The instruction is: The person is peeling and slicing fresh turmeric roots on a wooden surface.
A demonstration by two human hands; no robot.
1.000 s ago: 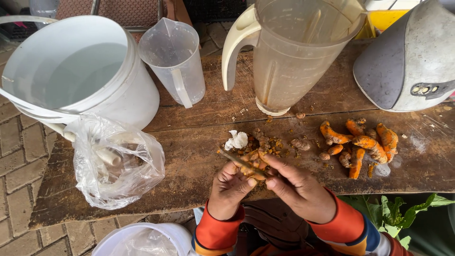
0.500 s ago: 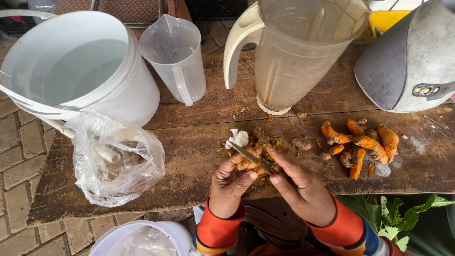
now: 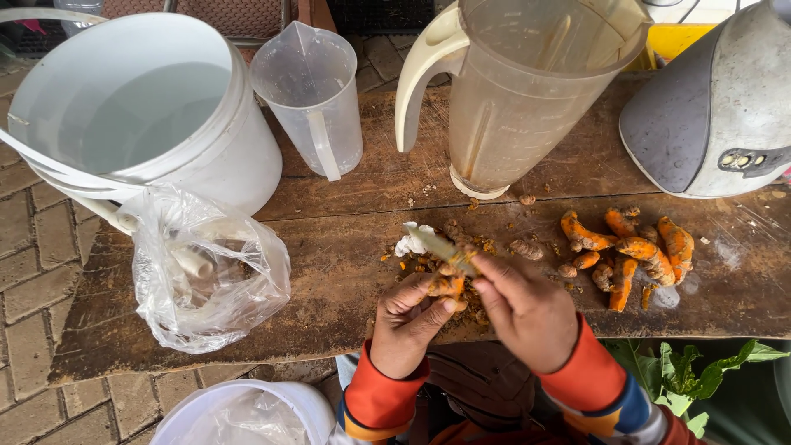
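Note:
My left hand (image 3: 405, 325) grips an orange turmeric root (image 3: 446, 285) just above the wooden bench (image 3: 346, 247). My right hand (image 3: 527, 309) holds a small knife (image 3: 439, 245) whose pale blade points up and left, resting against the root. Under the hands lies a scatter of orange peelings (image 3: 428, 264) and a bit of white scrap (image 3: 409, 244). A pile of peeled orange turmeric roots (image 3: 630, 251) sits to the right of my right hand, apart from it.
A white bucket of water (image 3: 132, 115) stands at the back left, a clear measuring jug (image 3: 313, 95) beside it, a large blender jug (image 3: 527, 91) in the middle, a grey appliance (image 3: 717, 115) at right. A clear plastic bag (image 3: 206, 272) lies left. Another white bucket (image 3: 247, 412) sits below.
The knife blade has swung from lying low across the root to pointing up and left. Both hands shifted slightly to the right and upward.

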